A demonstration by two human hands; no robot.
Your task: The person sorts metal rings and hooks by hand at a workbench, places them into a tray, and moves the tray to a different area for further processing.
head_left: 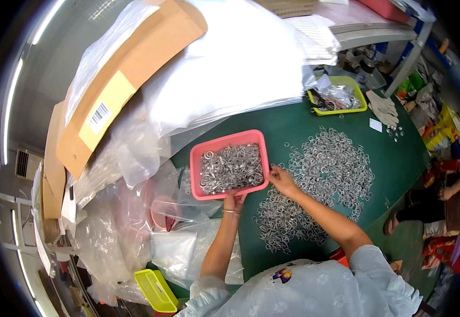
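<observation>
A pink plastic tray [229,138], filled with small curled metal rings [231,168], is at the middle of the view. My left hand [234,202] grips its near edge, with part of the fingers hidden by the tray. Close by the tray's right rim is my right hand [283,180], its fingers drawn together; whatever they hold is too small to make out. To the right of the tray, a large loose heap of similar metal rings [330,174] spreads over the green tabletop [261,116] and passes beneath my right forearm.
Clear plastic bags [114,232] and a cardboard box [135,68] crowd the left side, beside a white sheet pile [240,58]. A yellow-green tray [364,105] and work gloves [382,108] lie far right. Another yellow-green tray [156,290] is near left. A person's legs [425,206] show at right.
</observation>
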